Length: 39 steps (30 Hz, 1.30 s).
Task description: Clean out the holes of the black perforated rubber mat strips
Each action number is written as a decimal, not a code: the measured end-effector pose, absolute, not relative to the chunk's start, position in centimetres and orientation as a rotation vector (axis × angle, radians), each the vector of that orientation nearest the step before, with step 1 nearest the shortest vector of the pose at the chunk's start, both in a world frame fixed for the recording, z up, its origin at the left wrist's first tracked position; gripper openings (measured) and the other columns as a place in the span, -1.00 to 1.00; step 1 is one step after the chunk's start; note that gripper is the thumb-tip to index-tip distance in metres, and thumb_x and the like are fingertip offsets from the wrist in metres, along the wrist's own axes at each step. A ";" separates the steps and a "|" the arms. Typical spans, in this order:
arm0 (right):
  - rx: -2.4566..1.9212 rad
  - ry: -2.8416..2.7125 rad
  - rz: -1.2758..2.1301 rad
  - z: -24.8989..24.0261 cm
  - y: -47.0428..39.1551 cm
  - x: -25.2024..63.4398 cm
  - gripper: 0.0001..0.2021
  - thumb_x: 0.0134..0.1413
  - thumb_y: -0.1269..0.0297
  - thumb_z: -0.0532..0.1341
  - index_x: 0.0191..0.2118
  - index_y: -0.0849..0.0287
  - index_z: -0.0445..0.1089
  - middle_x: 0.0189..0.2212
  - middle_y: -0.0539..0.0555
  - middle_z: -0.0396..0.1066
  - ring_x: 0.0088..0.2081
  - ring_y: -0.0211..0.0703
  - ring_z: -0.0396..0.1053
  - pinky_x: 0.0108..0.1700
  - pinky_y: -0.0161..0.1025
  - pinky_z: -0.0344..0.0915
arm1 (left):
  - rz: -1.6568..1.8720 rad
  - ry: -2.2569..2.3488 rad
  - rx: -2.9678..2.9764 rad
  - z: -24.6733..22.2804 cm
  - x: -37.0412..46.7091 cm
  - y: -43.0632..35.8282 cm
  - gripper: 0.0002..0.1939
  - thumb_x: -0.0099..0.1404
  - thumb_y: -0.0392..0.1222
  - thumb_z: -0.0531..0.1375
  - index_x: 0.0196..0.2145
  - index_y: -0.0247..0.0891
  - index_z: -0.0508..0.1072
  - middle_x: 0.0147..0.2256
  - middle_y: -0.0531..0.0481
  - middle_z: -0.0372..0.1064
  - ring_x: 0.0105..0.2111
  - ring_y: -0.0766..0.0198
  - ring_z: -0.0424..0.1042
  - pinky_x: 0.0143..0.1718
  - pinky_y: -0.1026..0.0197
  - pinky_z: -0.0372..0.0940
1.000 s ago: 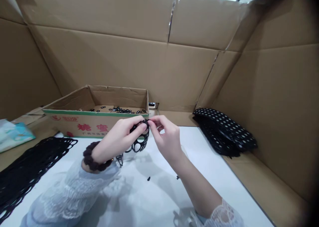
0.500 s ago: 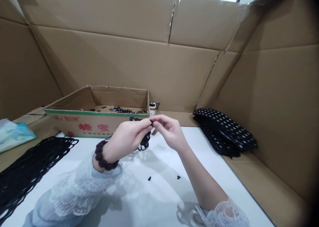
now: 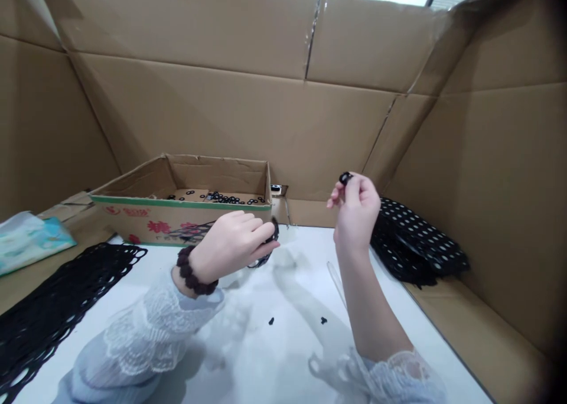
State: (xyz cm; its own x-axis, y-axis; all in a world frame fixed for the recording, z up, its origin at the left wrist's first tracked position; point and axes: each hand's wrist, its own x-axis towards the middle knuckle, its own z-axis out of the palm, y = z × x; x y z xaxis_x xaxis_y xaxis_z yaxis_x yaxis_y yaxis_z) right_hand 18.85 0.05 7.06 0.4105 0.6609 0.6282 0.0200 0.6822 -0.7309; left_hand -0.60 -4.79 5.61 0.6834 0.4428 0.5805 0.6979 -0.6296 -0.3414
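My left hand (image 3: 234, 243) is closed on a bundle of black loops (image 3: 262, 261), which hangs partly hidden behind its fingers near the open carton. Black strands trail from it to the left, blurred by motion. Raised on the right, my right hand (image 3: 357, 212) pinches a small black ring (image 3: 345, 178) between thumb and fingertips. The two hands are apart. Below them, two small black pieces, one on the left (image 3: 271, 321) and one on the right (image 3: 323, 320), lie on the white tabletop (image 3: 283, 357).
The open carton (image 3: 177, 206) at the back holds several black rings. Black openwork fabric (image 3: 66, 297) lies at left beside a blue-white packet (image 3: 33, 243). A black dotted bag (image 3: 420, 238) sits at right. Cardboard walls (image 3: 221, 108) surround the table.
My right hand has parted from my left hand, moving up and right with a small black ring. The loop bundle has shifted, and strands now stretch out to the left.
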 end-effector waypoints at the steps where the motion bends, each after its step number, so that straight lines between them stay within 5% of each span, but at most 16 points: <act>1: -0.747 -1.107 0.342 7.6 0.3 18.3 -0.77 0.12 0.11 -0.07 -0.28 0.14 0.17 -0.47 0.02 0.23 -0.53 -0.35 0.22 -0.56 -0.39 0.17 | -0.601 -0.889 -2.331 5.7 -0.6 -4.8 -0.70 0.29 -0.10 -0.06 -0.50 -0.27 0.29 -0.59 0.04 0.21 -0.53 0.32 0.20 -0.47 0.24 0.01; 5: -0.822 -1.393 0.094 8.5 3.4 14.0 -0.76 0.11 0.15 -0.03 -0.30 0.18 0.27 -0.38 0.09 0.33 -0.40 -0.29 0.29 -0.33 -0.31 0.21 | -0.503 -0.957 -2.354 6.1 -0.7 -5.0 -0.70 0.30 -0.15 -0.09 -0.49 -0.27 0.30 -0.58 0.03 0.25 -0.51 0.31 0.25 -0.45 0.24 0.03; 11: -1.082 -1.875 0.330 6.5 9.3 10.6 -0.68 0.02 0.12 0.05 -0.53 0.26 0.36 -0.61 0.04 0.32 -0.50 -0.27 0.23 -0.39 -0.31 0.11 | -0.456 -1.325 -2.508 6.4 -1.5 -5.2 -0.70 0.30 -0.13 -0.12 -0.52 -0.26 0.22 -0.55 0.01 0.31 -0.54 0.28 0.29 -0.52 0.26 0.03; 16: -0.971 -1.703 0.299 6.1 5.8 12.5 -0.65 0.11 0.11 -0.07 -0.43 0.23 0.32 -0.54 0.02 0.32 -0.48 -0.31 0.22 -0.38 -0.34 0.10 | -0.738 -1.659 -2.443 6.5 -2.8 -3.8 -0.70 0.30 -0.10 -0.15 -0.50 -0.25 0.19 -0.53 -0.02 0.31 -0.53 0.25 0.32 -0.53 0.27 0.06; 23: -0.908 -1.982 0.523 4.1 -0.1 13.2 -0.70 0.04 0.01 0.03 -0.36 0.18 0.24 -0.48 -0.01 0.33 -0.46 -0.31 0.25 -0.41 -0.37 0.14 | -1.263 -1.787 -2.578 6.6 -2.6 -3.2 -0.76 0.29 -0.07 -0.11 -0.41 -0.24 0.20 -0.46 0.04 0.30 -0.48 0.29 0.37 -0.50 0.31 0.14; 34: -1.083 -2.098 0.086 4.3 -1.9 13.2 -0.71 0.10 0.05 -0.03 -0.25 0.20 0.14 -0.34 0.14 0.33 -0.43 -0.17 0.30 -0.44 -0.29 0.13 | -1.200 -1.697 -2.788 6.7 -1.9 -3.9 -0.81 0.28 -0.12 -0.10 -0.37 -0.24 0.22 -0.53 0.08 0.26 -0.53 0.32 0.29 -0.53 0.32 0.12; 39: -0.823 -2.103 0.400 3.8 -1.6 12.9 -0.85 0.15 0.29 -0.09 -0.21 0.19 0.11 -0.32 0.12 0.32 -0.36 -0.20 0.31 -0.35 -0.27 0.21 | -1.216 -1.671 -2.753 6.6 -1.8 -4.0 -0.81 0.28 -0.13 -0.09 -0.33 -0.24 0.23 -0.48 0.07 0.27 -0.50 0.33 0.28 -0.50 0.33 0.14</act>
State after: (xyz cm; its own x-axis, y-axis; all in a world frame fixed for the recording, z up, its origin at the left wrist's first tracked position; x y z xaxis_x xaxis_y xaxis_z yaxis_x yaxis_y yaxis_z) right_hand 12.87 -1.55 3.82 -0.4472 0.6775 0.5840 0.4155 0.7355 -0.5351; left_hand -1.82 -3.98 6.57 0.2952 0.8638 0.4084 0.6546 -0.4942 0.5721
